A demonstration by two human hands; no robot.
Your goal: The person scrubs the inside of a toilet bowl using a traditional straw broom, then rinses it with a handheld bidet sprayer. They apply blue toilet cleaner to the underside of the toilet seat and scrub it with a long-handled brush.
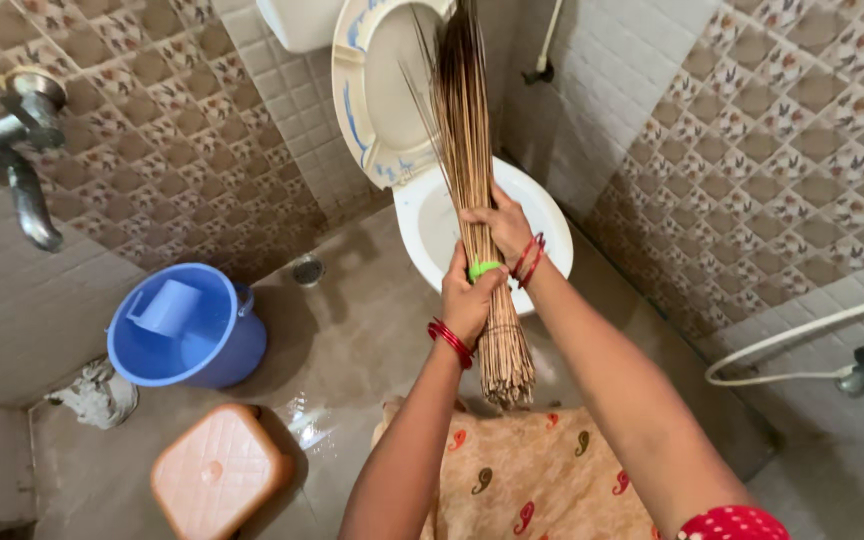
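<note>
Both hands grip bundled brown stick broom [472, 200] w/ green band, bristles up over white toilet bowl [542, 215]: left hand [469, 300] closed low, right hand [502, 228] closed above. Looks like bundle-tightening step; firm squeeze needed.

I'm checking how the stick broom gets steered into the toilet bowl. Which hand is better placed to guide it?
Probably the right hand: it grips the stick broom higher, directly over the toilet bowl. The left hand holds lower, nearer the butt end.
</note>
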